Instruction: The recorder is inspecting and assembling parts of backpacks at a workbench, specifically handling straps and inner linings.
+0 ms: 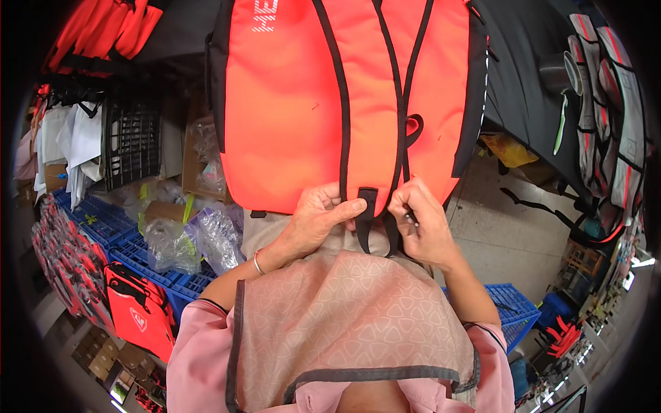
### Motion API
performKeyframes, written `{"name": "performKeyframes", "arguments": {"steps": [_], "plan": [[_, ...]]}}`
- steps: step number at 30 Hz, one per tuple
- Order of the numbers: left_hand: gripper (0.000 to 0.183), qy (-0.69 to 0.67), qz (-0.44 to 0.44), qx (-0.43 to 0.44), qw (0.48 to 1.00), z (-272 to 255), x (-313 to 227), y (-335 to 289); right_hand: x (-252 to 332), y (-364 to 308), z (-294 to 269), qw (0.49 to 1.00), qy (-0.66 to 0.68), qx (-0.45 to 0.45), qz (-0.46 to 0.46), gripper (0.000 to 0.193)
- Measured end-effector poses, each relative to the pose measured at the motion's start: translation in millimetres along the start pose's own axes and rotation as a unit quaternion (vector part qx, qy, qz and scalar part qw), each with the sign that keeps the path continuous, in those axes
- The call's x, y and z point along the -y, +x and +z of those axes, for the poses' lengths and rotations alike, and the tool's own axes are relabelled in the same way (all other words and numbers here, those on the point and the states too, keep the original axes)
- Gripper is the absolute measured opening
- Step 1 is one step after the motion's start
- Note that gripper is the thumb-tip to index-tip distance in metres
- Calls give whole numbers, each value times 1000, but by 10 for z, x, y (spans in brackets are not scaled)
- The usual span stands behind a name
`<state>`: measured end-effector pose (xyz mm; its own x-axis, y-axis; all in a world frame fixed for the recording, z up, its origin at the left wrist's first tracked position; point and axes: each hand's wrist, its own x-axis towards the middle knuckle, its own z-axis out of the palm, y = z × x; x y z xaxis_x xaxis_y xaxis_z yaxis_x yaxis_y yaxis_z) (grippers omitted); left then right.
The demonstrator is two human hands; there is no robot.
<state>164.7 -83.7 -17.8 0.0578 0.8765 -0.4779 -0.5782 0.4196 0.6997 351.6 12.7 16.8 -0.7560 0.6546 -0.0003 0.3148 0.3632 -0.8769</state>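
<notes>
Head view, left hand: the left hand pinches narrowly, its thumb over the black end tab of the shoulder strap and its other fingers partly hidden behind.
Right hand: the right hand is curled tight, with black webbing running into its fingers; what lies deeper in the grip cannot be made out.
Gap: the two sets of fingertips are near each other but apart, the webbing drooping in a loop between and just below them.
Red-orange bag: the bag spreads above the fingers, strap side up, its top running out of the frame.
Bag edges: the lower edge passes just left of the left fingers; the dark right side panel rises above and right of the right fingers.
Strap loop: a small black loop stands above the right fingers.
Apron: patterned cloth lies just below the fingers, toward the body.
Left-side room: clear plastic bags and blue crates crowd the space beyond the left wrist.
Right-side room: pale floor shows right of the right fingers, with another blue crate below.
</notes>
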Motion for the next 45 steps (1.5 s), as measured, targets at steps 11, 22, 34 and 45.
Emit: {"name": "performKeyframes", "arguments": {"steps": [11,22,34,45], "plan": [[30,-96,-21,-91,991,53,-66,-104,51,-171,-605,983,-44,-90,152,31],[51,713,457,61,528,-179,-692,510,176,173,-343,990,8,-133,43,28],[24,559,323,70,760,2,-843,902,265,564,-415,978,-74,-194,-5,25],[30,449,250,118,850,-224,-760,864,-338,939,-67,903,366,-88,207,16]]}}
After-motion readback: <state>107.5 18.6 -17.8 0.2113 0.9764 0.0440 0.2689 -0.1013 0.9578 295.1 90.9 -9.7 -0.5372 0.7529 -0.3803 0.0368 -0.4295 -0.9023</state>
